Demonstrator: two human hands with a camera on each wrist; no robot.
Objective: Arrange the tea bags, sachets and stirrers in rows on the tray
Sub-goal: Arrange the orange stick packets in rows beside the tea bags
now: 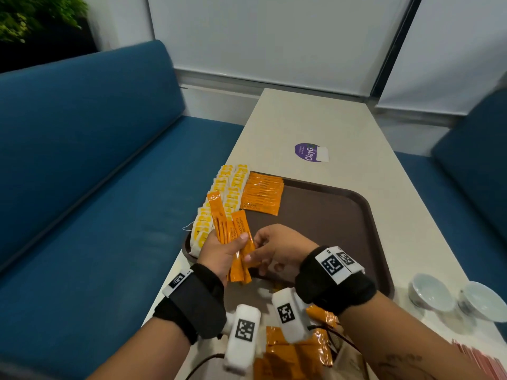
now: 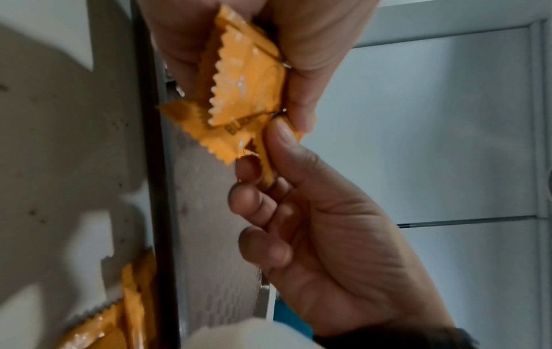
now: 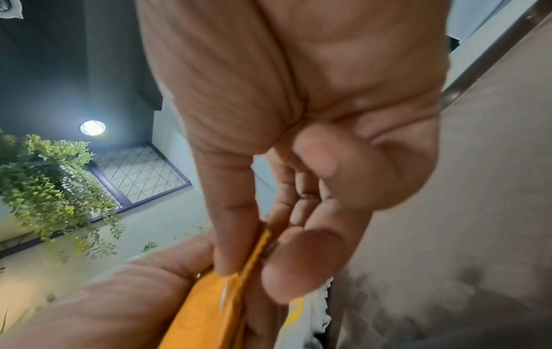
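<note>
A brown tray lies on the table. Along its left edge sit rows of yellow-and-white tea bags. Beside them is a neat row of orange coffee sachets. Above the tray's near left corner my left hand grips a fanned bundle of orange sachets. My right hand meets it and pinches one sachet of that bundle between thumb and forefinger. My wrists hide the tray's near edge.
More loose orange sachets lie on the table below my wrists. Two white bowls stand at the right, with thin red sticks near the bottom right corner. A purple sticker lies beyond the tray. Blue benches flank the table.
</note>
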